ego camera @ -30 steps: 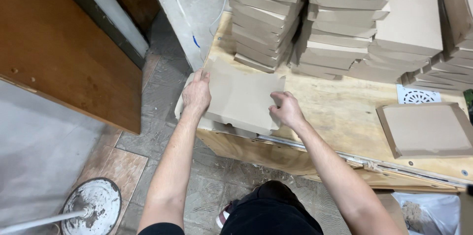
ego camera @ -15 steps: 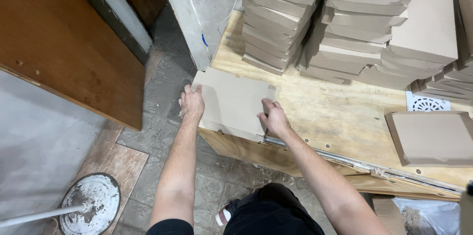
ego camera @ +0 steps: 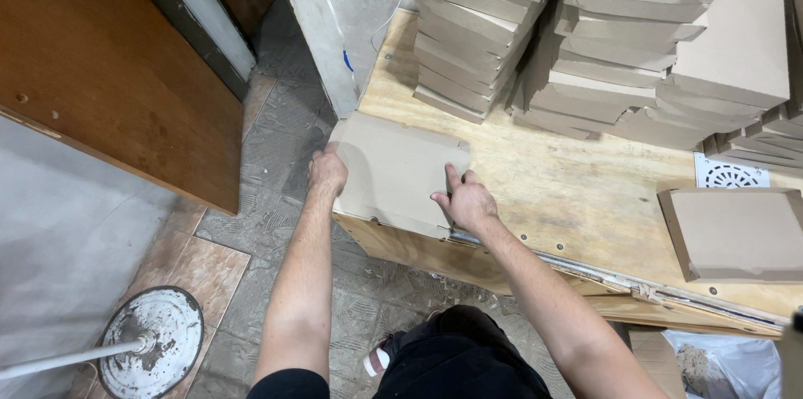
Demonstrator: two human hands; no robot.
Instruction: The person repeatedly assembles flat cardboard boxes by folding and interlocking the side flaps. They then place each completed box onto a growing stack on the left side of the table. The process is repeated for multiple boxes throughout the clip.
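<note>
A flat sheet of brown cardboard lies on the near left corner of a plywood table, overhanging the table's left edge. My left hand grips the sheet's left edge. On the sheet's right edge rests my right hand, fingers spread and pressing down, index finger pointing up along the edge.
Tall stacks of folded cardboard boxes fill the back of the table. One flat box and a white drain grate sit at the right. A concrete pillar, wooden door and round metal stand base stand left.
Both hands have kept hold of the cardboard sheet and shifted a little on it. The camera view has moved slightly; the sheet stays at the table corner.
</note>
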